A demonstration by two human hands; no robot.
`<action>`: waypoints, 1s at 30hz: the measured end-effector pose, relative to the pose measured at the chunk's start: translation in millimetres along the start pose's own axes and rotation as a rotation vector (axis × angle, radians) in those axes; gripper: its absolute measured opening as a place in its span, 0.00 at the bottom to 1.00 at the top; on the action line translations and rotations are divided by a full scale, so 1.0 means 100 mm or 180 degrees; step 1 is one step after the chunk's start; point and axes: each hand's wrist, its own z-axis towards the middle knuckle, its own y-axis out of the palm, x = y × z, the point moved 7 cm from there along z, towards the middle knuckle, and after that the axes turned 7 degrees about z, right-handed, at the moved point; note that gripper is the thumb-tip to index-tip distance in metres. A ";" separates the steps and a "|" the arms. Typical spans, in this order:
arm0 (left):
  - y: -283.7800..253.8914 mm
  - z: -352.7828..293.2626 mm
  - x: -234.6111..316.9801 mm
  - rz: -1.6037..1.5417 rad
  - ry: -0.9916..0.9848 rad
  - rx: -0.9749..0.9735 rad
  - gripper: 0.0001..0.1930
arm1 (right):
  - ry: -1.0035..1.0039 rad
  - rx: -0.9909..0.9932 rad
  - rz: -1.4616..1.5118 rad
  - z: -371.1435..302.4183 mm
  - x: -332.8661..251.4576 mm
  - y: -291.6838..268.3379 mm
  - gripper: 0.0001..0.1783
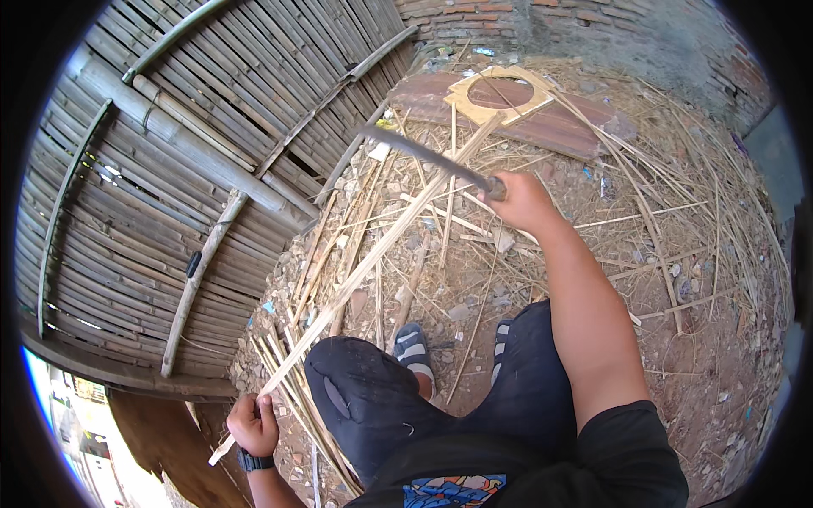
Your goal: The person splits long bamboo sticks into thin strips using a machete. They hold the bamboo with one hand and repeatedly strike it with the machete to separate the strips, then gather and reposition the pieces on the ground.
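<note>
My left hand point(253, 426), with a dark watch at its wrist, is closed around the near end of a long, pale bamboo strip point(364, 273). The strip slants up and away past my left knee, toward the board with a round hole. In my right hand point(521, 203) is the handle of a machete point(423, 155), its dark blade pointing up and to the left. The blade crosses over the far part of the strip in this view; whether it touches the strip I cannot tell.
A slatted bamboo wall point(229, 110) stands along the left. A pale board with a round hole point(542, 112) rests on a reddish-brown sheet point(423, 97) at the back. Split strips point(652, 224) and stony debris litter the ground. A brick wall point(610, 34) rises behind.
</note>
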 end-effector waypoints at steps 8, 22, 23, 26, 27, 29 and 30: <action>-0.27 -0.16 -0.12 0.0209 -0.0004 0.0090 0.16 | -0.0132 0.0301 -0.0339 -0.05 -0.08 -0.10 0.21; -0.38 -0.26 -0.22 0.0161 -0.0204 0.0153 0.19 | 0.0334 0.0556 0.0391 -0.02 0.25 -0.21 0.34; -0.37 -0.26 -0.23 0.0191 -0.0202 0.0169 0.19 | 0.0444 0.0694 0.0472 0.02 0.37 -0.20 0.32; -0.33 -0.15 -0.07 0.0161 -0.0132 0.0268 0.16 | 0.0732 0.0995 0.0686 0.09 0.78 -0.33 0.31; -0.31 -0.10 0.03 0.0157 -0.0110 0.0345 0.15 | 0.0782 0.0965 0.0787 0.07 0.78 -0.37 0.34; -0.21 -0.11 -0.02 0.0085 -0.0367 0.0317 0.13 | 0.0729 0.0895 0.0986 0.04 0.64 -0.39 0.37; -0.18 -0.05 0.05 -0.0082 -0.0339 0.0380 0.12 | 0.0640 0.0782 0.1091 0.05 0.61 -0.36 0.36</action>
